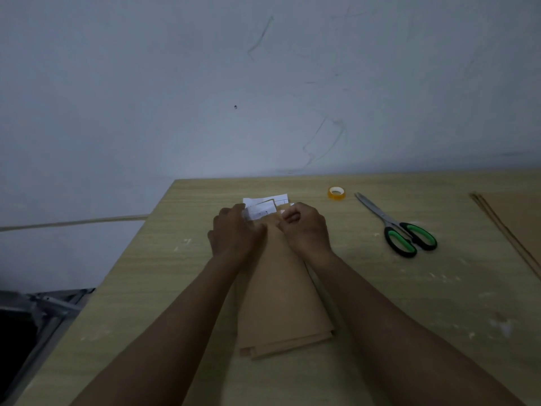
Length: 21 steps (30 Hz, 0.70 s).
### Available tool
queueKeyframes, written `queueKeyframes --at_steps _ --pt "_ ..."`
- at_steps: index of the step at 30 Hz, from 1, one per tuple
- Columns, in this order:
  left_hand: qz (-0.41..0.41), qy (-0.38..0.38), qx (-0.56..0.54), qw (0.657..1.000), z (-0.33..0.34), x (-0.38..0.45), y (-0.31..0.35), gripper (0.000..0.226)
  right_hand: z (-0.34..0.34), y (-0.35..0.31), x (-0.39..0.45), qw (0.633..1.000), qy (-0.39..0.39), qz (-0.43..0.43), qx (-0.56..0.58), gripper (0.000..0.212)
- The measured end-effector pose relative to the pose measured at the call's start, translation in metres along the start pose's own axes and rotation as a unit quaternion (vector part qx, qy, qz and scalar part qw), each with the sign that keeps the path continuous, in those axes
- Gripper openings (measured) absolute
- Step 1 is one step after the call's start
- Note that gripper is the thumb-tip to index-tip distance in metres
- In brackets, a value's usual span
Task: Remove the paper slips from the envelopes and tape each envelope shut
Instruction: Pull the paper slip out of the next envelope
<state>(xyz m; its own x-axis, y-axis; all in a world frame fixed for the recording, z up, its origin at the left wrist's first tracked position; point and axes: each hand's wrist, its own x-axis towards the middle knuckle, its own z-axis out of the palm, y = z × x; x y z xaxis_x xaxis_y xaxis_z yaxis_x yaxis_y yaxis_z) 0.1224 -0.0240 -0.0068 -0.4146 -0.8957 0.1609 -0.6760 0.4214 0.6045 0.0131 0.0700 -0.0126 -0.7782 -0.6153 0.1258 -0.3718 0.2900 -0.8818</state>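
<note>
A small stack of long brown envelopes (pixel 281 300) lies lengthwise on the wooden table (pixel 152 288), mouths pointing away from me. White paper slips (pixel 259 210) stick out of the far end. My left hand (pixel 234 232) pinches the slips at their left edge. My right hand (pixel 304 227) grips the envelope's far end beside them, fingers curled on its flap. A roll of yellowish tape (pixel 336 192) stands further back to the right. Black scissors with green-lined handles (pixel 398 227) lie shut to the right of the tape.
More brown envelopes or card sheets (pixel 515 227) lie at the table's right edge. A pale wall rises right behind the table. The table's left edge drops to a dark floor with a metal frame (pixel 44 309).
</note>
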Motion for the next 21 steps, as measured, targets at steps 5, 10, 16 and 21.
queueKeyframes --at_steps 5,10,16,21 --pt "0.042 0.059 -0.09 0.993 -0.009 0.0 0.002 0.04 -0.003 -0.001 0.001 0.994 -0.013 -0.001 0.111 0.02" --pt "0.014 0.125 -0.207 0.97 -0.018 0.004 0.012 0.02 -0.015 -0.004 0.0 0.978 -0.025 0.004 0.205 0.044" --pt "-0.073 0.065 -0.352 0.931 -0.024 0.016 0.032 0.029 -0.039 -0.013 -0.001 0.97 -0.011 -0.001 0.244 0.049" --pt "-0.146 -0.088 -0.479 0.861 -0.025 0.016 0.055 0.011 -0.06 -0.01 0.002 0.973 0.011 -0.026 0.23 0.056"
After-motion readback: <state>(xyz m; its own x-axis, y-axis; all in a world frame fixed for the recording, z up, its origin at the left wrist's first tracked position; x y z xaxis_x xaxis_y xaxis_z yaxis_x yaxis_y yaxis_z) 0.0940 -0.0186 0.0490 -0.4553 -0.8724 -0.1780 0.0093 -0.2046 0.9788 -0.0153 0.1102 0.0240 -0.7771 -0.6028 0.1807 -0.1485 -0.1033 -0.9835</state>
